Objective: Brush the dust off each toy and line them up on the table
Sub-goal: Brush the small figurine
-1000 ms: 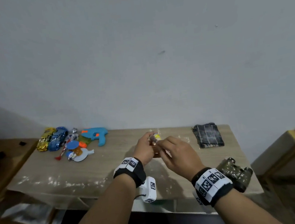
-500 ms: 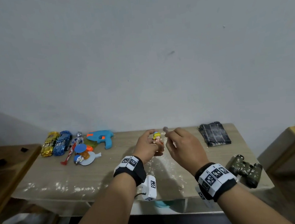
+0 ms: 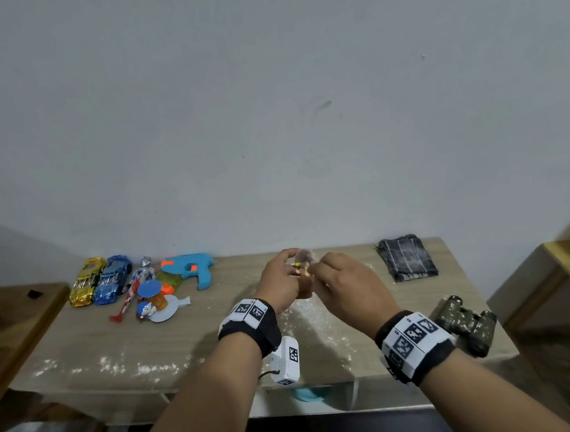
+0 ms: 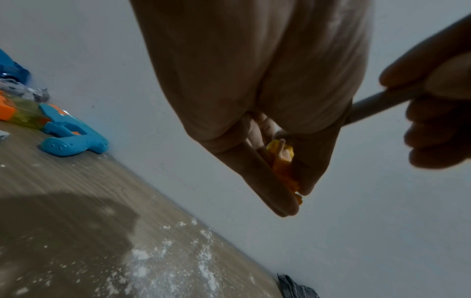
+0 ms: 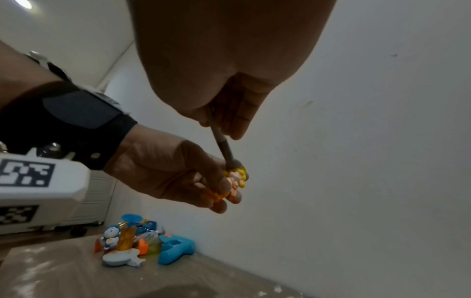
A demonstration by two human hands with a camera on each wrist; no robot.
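My left hand pinches a small figurine with yellow hair and an orange body, held above the middle of the wooden table. My right hand grips a thin brush; its tip sits on the figurine's head. At the table's far left lie a gold car, a blue car, a red and silver figure, a blue water gun and a blue cat toy on a white base.
White dust is scattered over the table's middle and front edge. A folded dark cloth lies at the back right, camouflage binoculars at the front right. Wooden furniture flanks the table on both sides. A wall stands right behind.
The head view shifted. The brush tip, clear of the figurine half a second ago, has come back onto its head. My left hand keeps holding the toy.
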